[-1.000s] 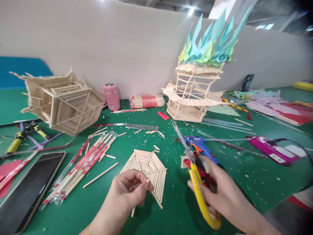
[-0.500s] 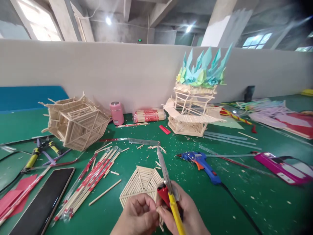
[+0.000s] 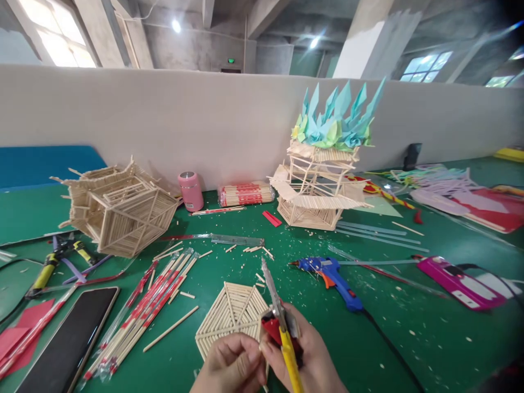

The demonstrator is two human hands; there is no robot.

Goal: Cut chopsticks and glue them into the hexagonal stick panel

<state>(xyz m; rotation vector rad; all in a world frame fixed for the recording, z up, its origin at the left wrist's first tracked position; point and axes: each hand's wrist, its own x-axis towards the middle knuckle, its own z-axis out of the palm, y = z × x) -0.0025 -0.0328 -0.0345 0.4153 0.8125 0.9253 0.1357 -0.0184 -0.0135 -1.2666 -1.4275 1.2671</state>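
My right hand (image 3: 309,349) is closed around a yellow-handled cutting tool (image 3: 289,355) whose long grey blade points up and away. A red-and-black part with some metal sits against it in the same grip; its kind is unclear. Beside it, my left hand (image 3: 237,360) is closed in a pinch, its fingertips meeting the right thumb. A thin wooden stick (image 3: 266,376) shows just below the meeting fingertips, mostly hidden by them. Directly behind both hands a flat hexagonal panel of wooden sticks (image 3: 231,305) lies on the green table, its near edge covered by my left hand.
Left lie a phone (image 3: 69,338), bagged sticks (image 3: 151,311) and a tipped stick frame (image 3: 123,207). A pink flask (image 3: 190,191) stands at the back. Right of my hands is a blue glue gun (image 3: 331,275) with a cord; behind it stands a stick structure (image 3: 313,202) topped with blue paper.
The view has shifted slightly, so the table things sit a little further left. My hands keep nearly the same pose, still together at the fingertips with the tool in the right.
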